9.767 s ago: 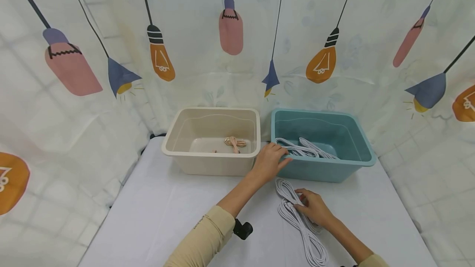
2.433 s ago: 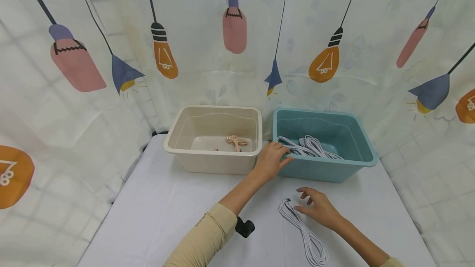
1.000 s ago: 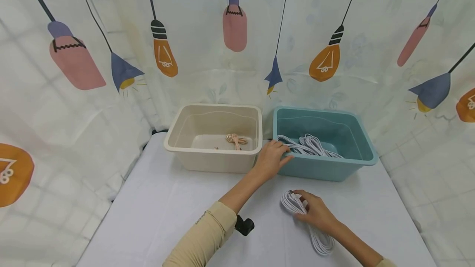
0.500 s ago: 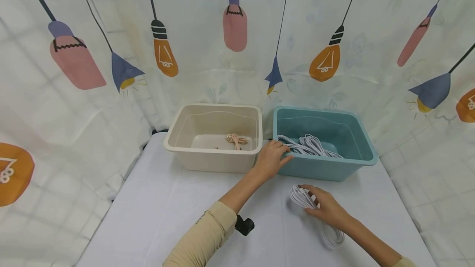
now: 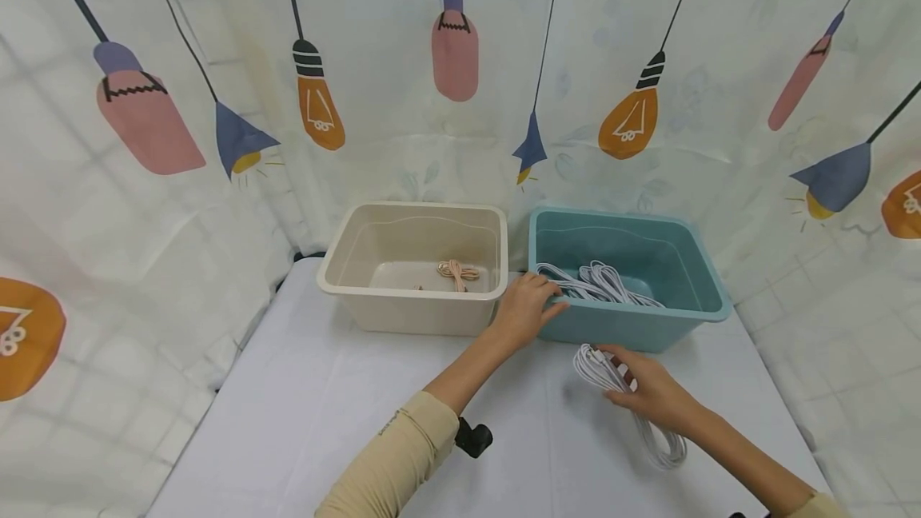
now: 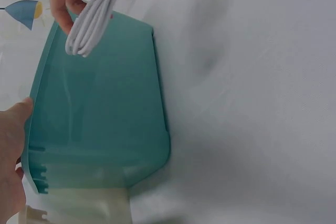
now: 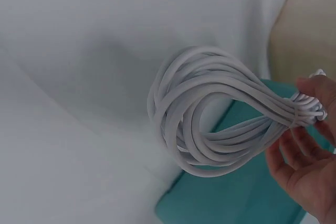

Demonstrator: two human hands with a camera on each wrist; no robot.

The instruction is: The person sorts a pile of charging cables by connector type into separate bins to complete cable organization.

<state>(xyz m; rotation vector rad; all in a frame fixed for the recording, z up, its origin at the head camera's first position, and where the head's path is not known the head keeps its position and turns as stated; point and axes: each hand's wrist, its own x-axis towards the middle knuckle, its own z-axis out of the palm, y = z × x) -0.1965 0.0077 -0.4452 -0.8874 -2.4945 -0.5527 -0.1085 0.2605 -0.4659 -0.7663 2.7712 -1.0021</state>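
My right hand (image 5: 658, 394) pinches a coiled white cable (image 7: 205, 108) near its tied middle, and the loops hang below the fingers. The cable is above the table, just in front of the teal bin (image 5: 619, 330). In the left wrist view, one end of the cable (image 6: 90, 24) overlaps the bin's side. My left hand (image 5: 520, 312) grips the teal bin's front-left corner, with its fingers over the rim. Inside that bin lie more coiled white cables (image 5: 608, 282), partly hidden by the front wall and the left hand.
A beige bin (image 5: 410, 314) stands close left of the teal one, with a small tied peach-coloured cable (image 5: 456, 272) inside. Both bins are on a white-covered table (image 5: 324, 414). Behind them hangs a curtain (image 5: 388, 46) with printed lamps.
Earlier, one white cable went from the table into the teal bin. In the last second the right hand has lifted the other and carried it rightward, nearer the bin. The left hand stays put.
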